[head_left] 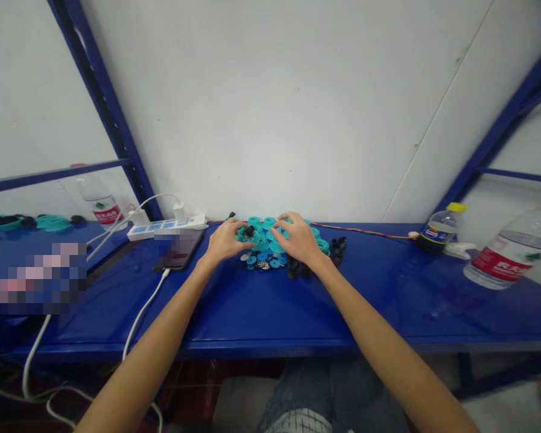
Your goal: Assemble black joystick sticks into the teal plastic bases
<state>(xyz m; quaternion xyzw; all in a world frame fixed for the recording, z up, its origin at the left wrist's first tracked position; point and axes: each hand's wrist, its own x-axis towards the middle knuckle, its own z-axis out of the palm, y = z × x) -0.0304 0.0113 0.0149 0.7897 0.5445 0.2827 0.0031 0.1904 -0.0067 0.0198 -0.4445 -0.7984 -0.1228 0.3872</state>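
Observation:
My left hand point(226, 239) is closed around the edge of a teal round plastic part point(247, 236) with a black knob-like piece in its middle. Over the heap of teal plastic parts point(276, 246) hovers my right hand point(297, 236), fingers bent and spread, with nothing plainly in them. In front of that heap lie several small blue discs point(262, 257) with silvery pieces among them. Black plastic parts point(338, 248) are gathered at the heap's right side and partly under my right wrist.
A white power strip point(162, 228) and a phone point(183, 249) with a white cable point(146, 307) lie to the left. On the right stand a Pepsi bottle point(437, 231) and a large water bottle point(507, 258). Thin coloured wires point(365, 229) run along the wall.

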